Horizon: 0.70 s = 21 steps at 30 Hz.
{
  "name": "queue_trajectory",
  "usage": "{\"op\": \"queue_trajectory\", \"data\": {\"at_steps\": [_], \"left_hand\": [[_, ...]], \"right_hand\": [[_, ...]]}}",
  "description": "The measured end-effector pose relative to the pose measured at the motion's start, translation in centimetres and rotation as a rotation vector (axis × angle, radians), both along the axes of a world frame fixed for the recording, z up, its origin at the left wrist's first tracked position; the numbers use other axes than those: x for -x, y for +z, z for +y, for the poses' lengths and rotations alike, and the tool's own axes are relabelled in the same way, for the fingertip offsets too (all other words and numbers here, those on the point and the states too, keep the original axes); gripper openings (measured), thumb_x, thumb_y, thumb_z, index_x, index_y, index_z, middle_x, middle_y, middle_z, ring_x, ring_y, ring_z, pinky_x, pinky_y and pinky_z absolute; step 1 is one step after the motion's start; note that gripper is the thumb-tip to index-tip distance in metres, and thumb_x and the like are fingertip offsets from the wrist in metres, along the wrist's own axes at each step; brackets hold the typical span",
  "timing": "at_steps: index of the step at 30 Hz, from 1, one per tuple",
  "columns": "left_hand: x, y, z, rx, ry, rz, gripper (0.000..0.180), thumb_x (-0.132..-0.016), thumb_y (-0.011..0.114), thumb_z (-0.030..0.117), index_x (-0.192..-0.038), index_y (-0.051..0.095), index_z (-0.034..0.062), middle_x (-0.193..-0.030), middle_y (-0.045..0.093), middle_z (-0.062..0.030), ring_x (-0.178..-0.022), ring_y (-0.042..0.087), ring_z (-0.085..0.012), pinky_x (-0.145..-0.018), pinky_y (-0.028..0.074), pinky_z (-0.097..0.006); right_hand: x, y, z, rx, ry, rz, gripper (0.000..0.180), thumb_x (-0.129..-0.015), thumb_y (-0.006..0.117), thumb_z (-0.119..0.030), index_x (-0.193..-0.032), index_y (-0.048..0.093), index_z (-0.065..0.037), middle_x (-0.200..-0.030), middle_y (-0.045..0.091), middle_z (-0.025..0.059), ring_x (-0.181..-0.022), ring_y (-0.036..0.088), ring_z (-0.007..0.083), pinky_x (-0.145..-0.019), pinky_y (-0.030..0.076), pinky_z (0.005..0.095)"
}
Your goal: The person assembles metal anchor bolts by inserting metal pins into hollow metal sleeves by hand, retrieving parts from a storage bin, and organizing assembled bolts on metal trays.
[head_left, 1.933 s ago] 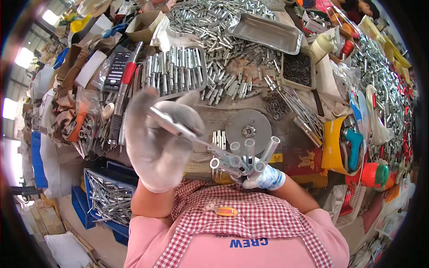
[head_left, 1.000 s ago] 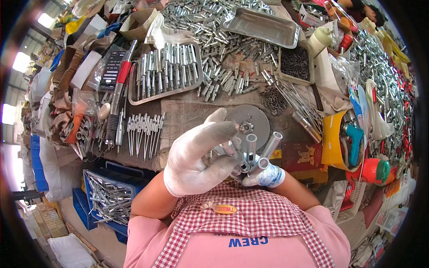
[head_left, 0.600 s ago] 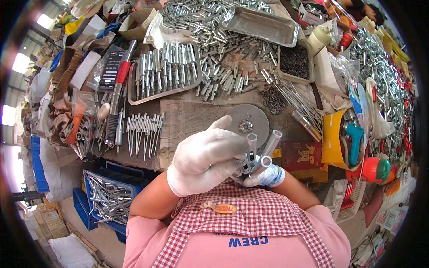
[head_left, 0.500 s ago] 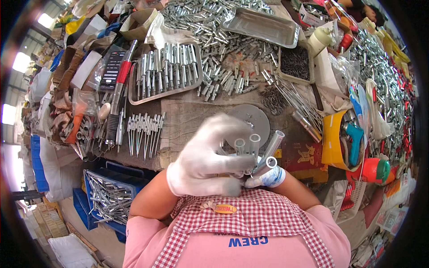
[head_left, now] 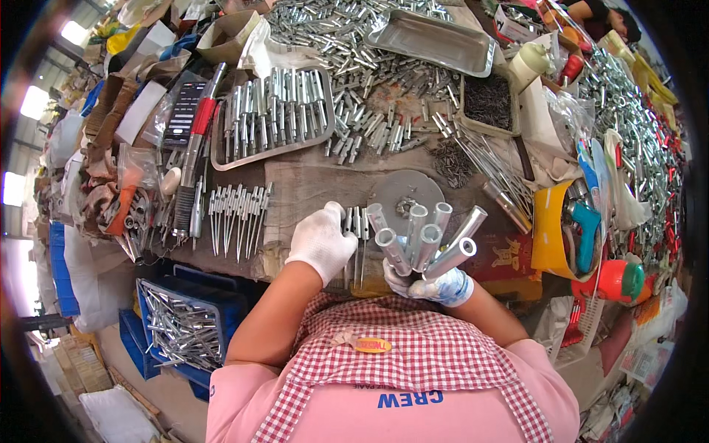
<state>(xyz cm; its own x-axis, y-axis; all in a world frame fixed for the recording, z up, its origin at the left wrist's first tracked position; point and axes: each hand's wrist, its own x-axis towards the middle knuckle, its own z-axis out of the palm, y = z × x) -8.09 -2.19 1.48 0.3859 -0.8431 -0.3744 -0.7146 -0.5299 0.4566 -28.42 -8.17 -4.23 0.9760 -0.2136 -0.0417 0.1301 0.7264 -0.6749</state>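
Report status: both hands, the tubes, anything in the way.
Right hand gripping splayed metal tubes. Left hand beside slim rods, grip hidden. Tubes partly block view of grey disc.

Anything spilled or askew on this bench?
Yes: small dark pieces lie loose beside the container of similar pieces, perhaps spilled. A metal tray also rests at a slant over the heap of metal parts, looking haphazardly placed.
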Motion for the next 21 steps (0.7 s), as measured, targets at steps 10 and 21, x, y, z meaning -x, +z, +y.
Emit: {"op": "queue_trajectory", "data": {"at_steps": [10,21], "left_hand": [[-2.5,0.4,-1.4,0.109,-0.015,0.062,0.039,-0.065,0.063,0.018,-0.099,0.061,-0.0011,-0.085,0.065,-0.0158,-0.074,0.062,-0.0233,-0.075,0.05,-0.031],[-0.3,9.4,-1.3,1.191,0.07,0.903,0.067,-0.076,0.049,-0.005,-0.137,0.023,0.0004,-0.081,0.056,-0.0088,-0.073,0.057,-0.0146,-0.071,0.048,-0.029]], "right_hand": [[0.0,-0.2,0.6,0.107,0.041,0.026,0.078,-0.066,0.081,-0.028,-0.129,0.043,-0.003,-0.113,0.052,0.0065,-0.091,0.049,0.0136,-0.076,0.042,0.028],[-0.1,-2.0,0.8,0.272,0.114,-0.042,0.051,-0.07,0.071,-0.02,-0.114,0.053,0.0,-0.094,0.059,0.005,-0.082,0.052,0.013,-0.074,0.045,0.0281]]}}
